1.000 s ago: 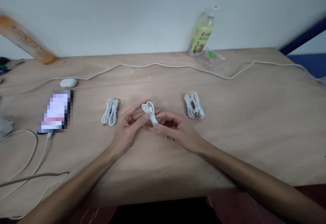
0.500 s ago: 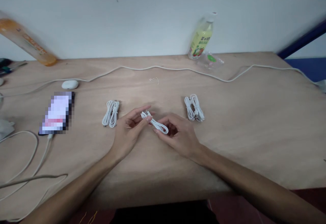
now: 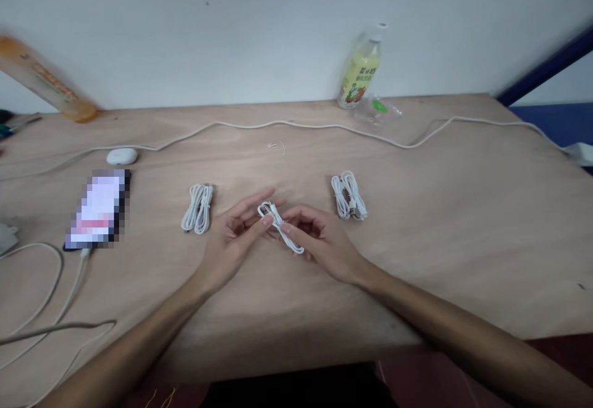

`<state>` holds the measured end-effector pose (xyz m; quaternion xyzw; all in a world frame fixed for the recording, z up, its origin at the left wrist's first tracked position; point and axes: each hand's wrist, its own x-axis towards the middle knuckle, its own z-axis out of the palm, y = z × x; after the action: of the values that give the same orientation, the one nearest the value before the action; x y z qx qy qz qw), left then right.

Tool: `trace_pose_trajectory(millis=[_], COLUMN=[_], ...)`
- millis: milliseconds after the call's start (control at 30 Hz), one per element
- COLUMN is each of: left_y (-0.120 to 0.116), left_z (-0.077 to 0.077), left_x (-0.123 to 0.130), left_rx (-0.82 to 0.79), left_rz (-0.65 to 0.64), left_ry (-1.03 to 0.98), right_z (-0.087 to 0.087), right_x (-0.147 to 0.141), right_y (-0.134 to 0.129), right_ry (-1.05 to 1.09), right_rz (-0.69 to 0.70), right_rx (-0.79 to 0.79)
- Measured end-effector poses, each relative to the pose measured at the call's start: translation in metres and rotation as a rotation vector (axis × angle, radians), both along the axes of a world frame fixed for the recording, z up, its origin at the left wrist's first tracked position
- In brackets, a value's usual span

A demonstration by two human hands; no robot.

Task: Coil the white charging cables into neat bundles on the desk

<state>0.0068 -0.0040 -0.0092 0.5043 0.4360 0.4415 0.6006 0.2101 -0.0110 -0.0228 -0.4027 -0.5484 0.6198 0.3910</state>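
A coiled white USB cable [image 3: 293, 243] is held between both hands above the middle of the table. My left hand [image 3: 234, 235] pinches its upper left part with thumb and fingers, near the metal plug. My right hand [image 3: 324, 241] has its thumb on the middle of the bundle, the fingers curled behind and partly hidden. To the left of my left hand lies a tied bundle of white cable [image 3: 197, 209]. Beyond my right hand rest more tied white cables [image 3: 349, 196], with a plug showing.
A phone [image 3: 98, 210] with a charging cable and a white earbud case [image 3: 121, 156] lie at left. A long white cord [image 3: 278, 123] crosses the back. Against the wall lean an orange bottle [image 3: 50, 83] and a yellow-green bottle [image 3: 361, 71], beside clear plastic wrapping [image 3: 382, 111].
My right thumb has moved up onto the middle of the held cable, and the bundle has turned to point more steeply downward. The view has shifted slightly right.
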Motion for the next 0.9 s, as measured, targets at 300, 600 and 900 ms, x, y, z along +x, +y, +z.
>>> trace_pose_trajectory(millis=[300,600,900], left_y=[-0.001,0.000,0.007], left_z=[-0.003,-0.001,-0.006], left_x=[0.000,-0.001,0.001], left_rx=[0.029,-0.014,-0.081], left_rz=[-0.021,-0.065,0.014], left_ry=[0.020,0.020,-0.037], right_z=[0.005,0.001,0.001], right_x=[0.002,-0.001,-0.004], right_y=[0.005,0.003,-0.007], right_ry=[0.037,0.080,-0.224], right_rz=[0.088,0.048,-0.197], right_rx=[-0.078,-0.060,0.247])
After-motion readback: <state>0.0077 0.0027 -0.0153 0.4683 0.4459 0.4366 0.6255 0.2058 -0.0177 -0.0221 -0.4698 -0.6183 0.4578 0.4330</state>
